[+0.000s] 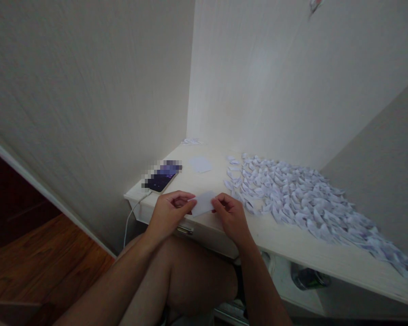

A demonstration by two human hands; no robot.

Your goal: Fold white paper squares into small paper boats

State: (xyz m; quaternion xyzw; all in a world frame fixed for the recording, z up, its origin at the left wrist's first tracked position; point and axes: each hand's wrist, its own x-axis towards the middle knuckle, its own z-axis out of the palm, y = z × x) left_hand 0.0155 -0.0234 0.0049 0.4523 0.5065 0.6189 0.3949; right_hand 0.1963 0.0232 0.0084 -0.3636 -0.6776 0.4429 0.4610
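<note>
A small white sheet of paper (203, 203) is stretched between my two hands, just over the desk's front edge. My left hand (174, 209) pinches its left side between thumb and fingers. On the opposite side, my right hand (229, 212) grips the edge in the same way. Beyond them, a few flat white paper sheets (200, 164) lie on the desk. To the right spreads a large heap of small folded white paper pieces (299, 194), with several stray ones at its left border.
A smartphone (163, 177) with a white charging cable (126, 226) lies at the desk's left side. Thin paper scraps (191, 141) sit in the far corner. Walls close in the white desk (285, 233) at left and back. A dark can-like object (309, 277) stands on a shelf below.
</note>
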